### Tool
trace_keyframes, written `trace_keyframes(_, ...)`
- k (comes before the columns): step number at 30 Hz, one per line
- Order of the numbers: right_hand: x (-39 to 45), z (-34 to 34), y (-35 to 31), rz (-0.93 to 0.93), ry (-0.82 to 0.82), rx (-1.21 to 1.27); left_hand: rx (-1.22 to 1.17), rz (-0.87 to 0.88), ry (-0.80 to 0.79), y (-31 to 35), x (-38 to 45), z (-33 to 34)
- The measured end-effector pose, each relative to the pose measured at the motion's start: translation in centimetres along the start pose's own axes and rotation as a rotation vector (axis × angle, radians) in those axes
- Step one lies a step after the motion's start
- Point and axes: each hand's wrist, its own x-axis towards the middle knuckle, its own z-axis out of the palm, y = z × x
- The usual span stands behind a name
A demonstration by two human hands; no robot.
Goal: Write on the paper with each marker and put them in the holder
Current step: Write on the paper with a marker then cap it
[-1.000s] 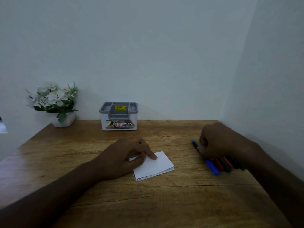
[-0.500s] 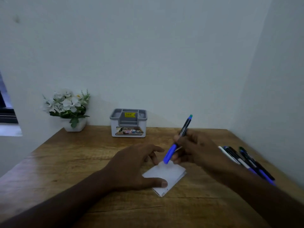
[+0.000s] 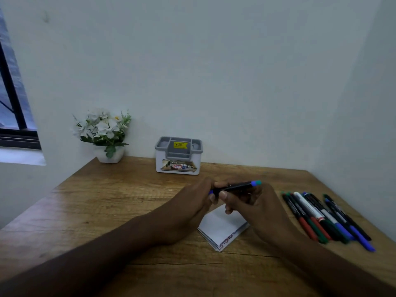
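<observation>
At the far left a dark-framed window (image 3: 15,108) cuts into the pale wall, and beside it a small white pot of white artificial flowers (image 3: 102,133) stands on the wood-grain bench (image 3: 107,211), whose surface looks smooth and faintly glossy. Further along, against the wall, sits the grey and white plastic holder (image 3: 179,155), a squat box with divided compartments and a yellow sticker, no marker in it that can be seen. In the middle, both hands meet above the folded white paper (image 3: 222,228), which lies flat on the bench with a line of scribble along its near edge. Half a second ago the right hand alone carried the marker tilted upward; now it lies nearly level between both hands, the left hand (image 3: 192,202) having left the paper to pinch the blue cap end while the right hand (image 3: 252,204) has its fingers curled round the slim black-barrelled marker (image 3: 237,186). That reads as uncapping, so writing with this first marker is about to begin. To the right, well apart from the holder, the remaining slender markers (image 3: 321,217), red, green, black and blue, lie side by side in a loose fan.
</observation>
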Motion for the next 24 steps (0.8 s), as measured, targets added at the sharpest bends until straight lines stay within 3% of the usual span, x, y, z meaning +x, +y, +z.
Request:
trace_keyframes(4, -0.2, 0.5, -0.2, -0.032, -0.014, -0.004, 0.014, -0.027, -0.060, 0.4, -0.1, -0.7)
trace_keyframes(11, -0.3, 0.8, 0.2, -0.022, 0.002, 0.166, 0.024, 0.044, 0.005, 0.5, 0.4, -0.3)
trace_keyframes(15, -0.3, 0.5, -0.3, -0.035, 0.060, 0.204, 0.052, -0.001, 0.014, -0.1, 0.3, -1.3)
trace_keyframes(18, 0.0, 0.5, -0.2, 0.070, 0.186, 0.395, 0.147, -0.081, -0.102, -1.7, -0.3, -2.7)
trace_keyframes(24, 0.8, 1.0, 0.8, 0.384, 0.051, 0.659, 0.246, 0.032, -0.328, -2.9, 0.0, -3.1)
